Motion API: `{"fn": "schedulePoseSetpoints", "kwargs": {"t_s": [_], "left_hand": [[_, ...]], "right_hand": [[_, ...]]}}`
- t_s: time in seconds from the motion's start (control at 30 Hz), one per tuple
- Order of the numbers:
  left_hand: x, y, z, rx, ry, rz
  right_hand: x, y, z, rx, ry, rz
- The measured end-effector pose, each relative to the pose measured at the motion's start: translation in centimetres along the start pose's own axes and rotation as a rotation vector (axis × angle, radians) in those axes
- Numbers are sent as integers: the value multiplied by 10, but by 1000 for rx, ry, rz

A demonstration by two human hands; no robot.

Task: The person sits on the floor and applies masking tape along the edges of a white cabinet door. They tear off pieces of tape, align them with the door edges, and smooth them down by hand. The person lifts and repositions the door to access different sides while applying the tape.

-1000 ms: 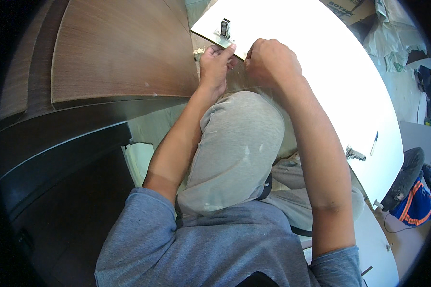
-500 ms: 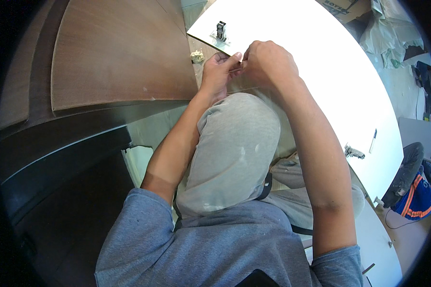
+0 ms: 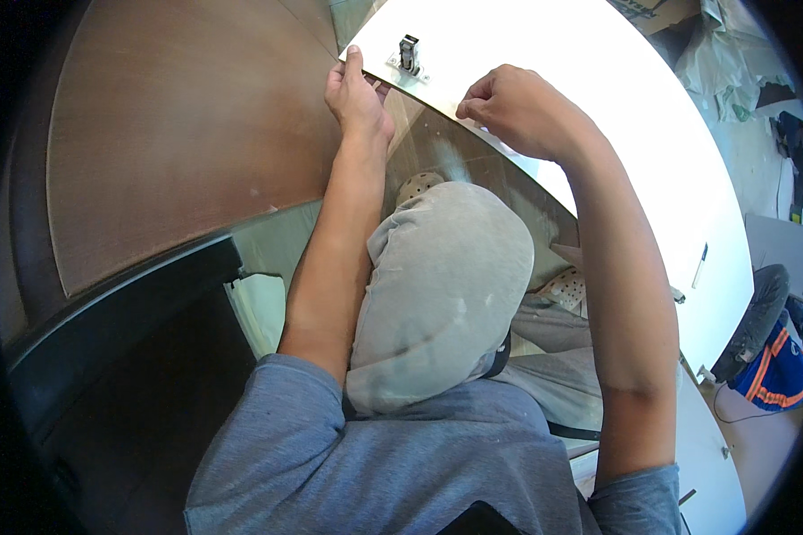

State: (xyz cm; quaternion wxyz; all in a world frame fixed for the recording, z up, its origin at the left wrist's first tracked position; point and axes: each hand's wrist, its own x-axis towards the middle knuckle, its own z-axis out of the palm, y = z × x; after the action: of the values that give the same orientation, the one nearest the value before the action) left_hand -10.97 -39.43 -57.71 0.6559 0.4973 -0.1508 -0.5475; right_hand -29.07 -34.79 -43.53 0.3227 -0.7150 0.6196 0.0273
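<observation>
A white panel (image 3: pixel 656 169) is gripped by left fingers (image 3: pixel 354 62).

- White panel (image 3: pixel 633 152) blown out, surface detail mostly lost
- Brown panel (image 3: pixel 187 125) mid-toned, soft sheen
- Black panel (image 3: pixel 143 383) lower left very dim, detail swallowed
- Pale glare streak on floor (image 3: pixel 453 162)
- Hinge (image 3: pixel 409 55) readable against the white
- Fisheye: edges bowed, corners vignetted black
- Plastic sheeting (image 3: pixel 727 67) near right rim soft

board (image 3: pixel 196 125) on their left, panel (image 3: pixel 669 160) front to right, hinge (image 3: pixel 409 55) on its far corner, pen (image 3: pixel 700 263) toward near end, knee (image 3: pixel 455 267) kinda between
</observation>
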Motion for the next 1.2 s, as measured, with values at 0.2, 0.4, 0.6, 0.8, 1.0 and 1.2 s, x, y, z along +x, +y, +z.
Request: {"fn": "schedulePoseSetpoints", "kwargs": {"t_s": [0.2,0.4,0.6,0.8,1.0,1.2], "left_hand": [[2,5,-1,23,-5,-16],[-7,15,-3,135,118,24],[-23,53,7,1121,-77,681],[-29,79,27,1736,-228,590],[-4,75,26,1886,-492,682],[4,87,72,2100,-730,572]], "right_hand": [[-13,5,-7,291,194,-49],[-26,-5,-17,419,238,-95],[-35,-7,-7,347,239,-59],[-51,-3,17,304,366,-111],[-61,5,38,247,408,-194],[-66,15,43,155,453,-191]]}}
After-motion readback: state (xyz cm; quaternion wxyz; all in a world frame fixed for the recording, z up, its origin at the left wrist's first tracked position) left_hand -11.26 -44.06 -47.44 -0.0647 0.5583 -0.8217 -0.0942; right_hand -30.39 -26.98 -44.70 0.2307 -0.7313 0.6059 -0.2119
